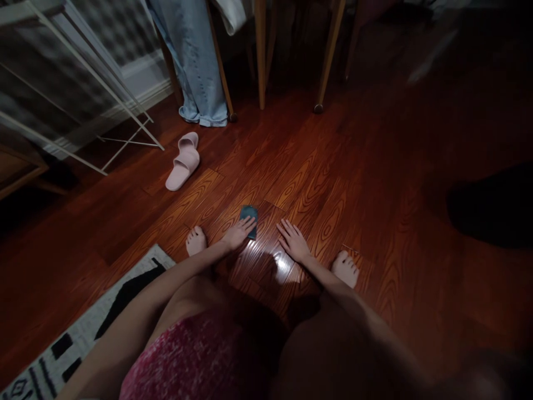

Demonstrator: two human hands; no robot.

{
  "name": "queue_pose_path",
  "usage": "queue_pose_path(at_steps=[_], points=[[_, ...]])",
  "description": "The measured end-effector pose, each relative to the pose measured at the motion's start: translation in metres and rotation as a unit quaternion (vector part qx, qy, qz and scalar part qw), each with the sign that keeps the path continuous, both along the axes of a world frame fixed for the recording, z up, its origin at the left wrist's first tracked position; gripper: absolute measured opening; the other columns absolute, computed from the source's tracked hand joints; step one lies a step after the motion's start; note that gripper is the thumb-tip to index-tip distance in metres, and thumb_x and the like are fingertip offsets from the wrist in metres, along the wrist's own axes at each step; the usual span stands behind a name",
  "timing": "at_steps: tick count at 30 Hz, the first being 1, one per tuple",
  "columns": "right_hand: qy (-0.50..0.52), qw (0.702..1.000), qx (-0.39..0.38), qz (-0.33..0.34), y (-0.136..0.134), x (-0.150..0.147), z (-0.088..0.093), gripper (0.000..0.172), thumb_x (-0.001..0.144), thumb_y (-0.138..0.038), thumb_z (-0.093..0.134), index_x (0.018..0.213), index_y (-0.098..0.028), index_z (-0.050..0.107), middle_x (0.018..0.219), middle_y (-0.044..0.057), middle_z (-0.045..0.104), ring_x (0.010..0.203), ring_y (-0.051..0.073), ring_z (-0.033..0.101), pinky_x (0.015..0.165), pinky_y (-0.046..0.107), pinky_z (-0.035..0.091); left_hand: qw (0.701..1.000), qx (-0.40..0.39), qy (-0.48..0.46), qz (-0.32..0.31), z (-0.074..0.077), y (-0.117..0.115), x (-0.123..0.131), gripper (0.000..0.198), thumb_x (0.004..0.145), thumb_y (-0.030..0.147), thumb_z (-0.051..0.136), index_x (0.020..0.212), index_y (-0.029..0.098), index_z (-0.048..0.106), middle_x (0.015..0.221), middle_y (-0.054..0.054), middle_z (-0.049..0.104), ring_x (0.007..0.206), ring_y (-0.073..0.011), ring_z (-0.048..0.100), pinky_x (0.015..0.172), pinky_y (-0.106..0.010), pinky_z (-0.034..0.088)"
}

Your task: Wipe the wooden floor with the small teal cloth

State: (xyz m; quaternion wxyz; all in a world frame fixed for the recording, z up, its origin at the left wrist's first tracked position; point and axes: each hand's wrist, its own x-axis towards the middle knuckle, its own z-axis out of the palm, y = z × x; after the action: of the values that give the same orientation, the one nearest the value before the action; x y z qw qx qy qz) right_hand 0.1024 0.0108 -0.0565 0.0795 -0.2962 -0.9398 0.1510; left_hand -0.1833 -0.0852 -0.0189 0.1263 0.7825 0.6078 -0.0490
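My left hand (pixel 238 233) lies with its fingers stretched over a small flat dark-teal rectangle (pixel 249 211) on the wooden floor (pixel 308 183). It could be a cloth or a packet; its exact kind is unclear. The fingers cover its middle, while its top and lower right edges show. To the right, my right hand (pixel 295 242) is spread palm down at the floor, holding nothing. Whether its palm presses on the boards cannot be made out. A bright reflection shines between the two hands.
Bare feet (pixel 345 269) flank the hands. Pink slippers (pixel 183 164) lie ahead to the left, near a white metal rack (pixel 125 105). Jeans (pixel 197 72) hang down by wooden chair legs (pixel 260 61). A patterned rug (pixel 89 328) is at lower left, a dark shape (pixel 495 205) at right.
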Motion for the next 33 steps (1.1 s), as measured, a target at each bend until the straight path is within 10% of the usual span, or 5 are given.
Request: queue_pose_path(at_steps=[7, 17, 20, 28, 33], points=[[0.004, 1.000, -0.001, -0.002, -0.001, 0.000, 0.002, 0.057, 0.107, -0.040, 0.032, 0.160, -0.018, 0.036, 0.168, 0.010, 0.029, 0.156, 0.025, 0.021, 0.125, 0.047, 0.022, 0.980, 0.010, 0.044, 0.192, 0.007, -0.024, -0.036, 0.072, 0.087, -0.007, 0.033, 0.158, 0.001, 0.031, 0.167, -0.022, 0.022, 0.157, -0.0269, 0.009, 0.125, -0.046, 0.024], [0.007, 1.000, -0.006, 0.004, 0.000, 0.000, 0.001, 0.058, 0.108, -0.040, 0.030, 0.163, -0.022, 0.028, 0.169, 0.009, 0.028, 0.156, 0.024, 0.020, 0.124, 0.049, 0.024, 0.954, -0.095, -0.107, -0.265, 0.013, -0.009, 0.012, 0.065, 0.092, 0.006, 0.048, 0.153, 0.028, 0.047, 0.164, -0.001, 0.038, 0.155, -0.0143, 0.024, 0.126, -0.035, 0.023], [0.006, 1.000, -0.002, 0.003, 0.000, 0.001, 0.001, 0.059, 0.108, -0.039, 0.031, 0.164, -0.024, 0.024, 0.169, 0.008, 0.026, 0.156, 0.023, 0.020, 0.124, 0.048, 0.024, 0.972, -0.075, -0.081, -0.208, 0.012, -0.007, 0.008, 0.066, 0.093, 0.006, 0.044, 0.155, 0.028, 0.044, 0.165, -0.001, 0.036, 0.155, -0.0148, 0.021, 0.127, -0.038, 0.021], [0.003, 1.000, -0.001, 0.002, 0.001, 0.001, -0.002, 0.059, 0.107, -0.040, 0.032, 0.163, -0.023, 0.027, 0.169, 0.009, 0.027, 0.156, 0.024, 0.021, 0.125, 0.049, 0.023, 0.982, 0.050, 0.009, 0.182, -0.002, -0.024, -0.039, 0.071, 0.091, 0.002, 0.038, 0.161, 0.010, 0.031, 0.167, -0.019, 0.024, 0.157, -0.0283, 0.016, 0.123, -0.053, 0.027], [0.008, 1.000, 0.002, 0.002, 0.001, 0.001, -0.002, 0.059, 0.107, -0.040, 0.031, 0.163, -0.023, 0.026, 0.169, 0.009, 0.026, 0.157, 0.024, 0.019, 0.125, 0.050, 0.023, 0.997, 0.030, -0.003, 0.071, 0.000, -0.030, -0.030, 0.071, 0.092, 0.004, 0.040, 0.162, 0.016, 0.029, 0.168, -0.014, 0.025, 0.157, -0.0255, 0.012, 0.125, -0.052, 0.023]])
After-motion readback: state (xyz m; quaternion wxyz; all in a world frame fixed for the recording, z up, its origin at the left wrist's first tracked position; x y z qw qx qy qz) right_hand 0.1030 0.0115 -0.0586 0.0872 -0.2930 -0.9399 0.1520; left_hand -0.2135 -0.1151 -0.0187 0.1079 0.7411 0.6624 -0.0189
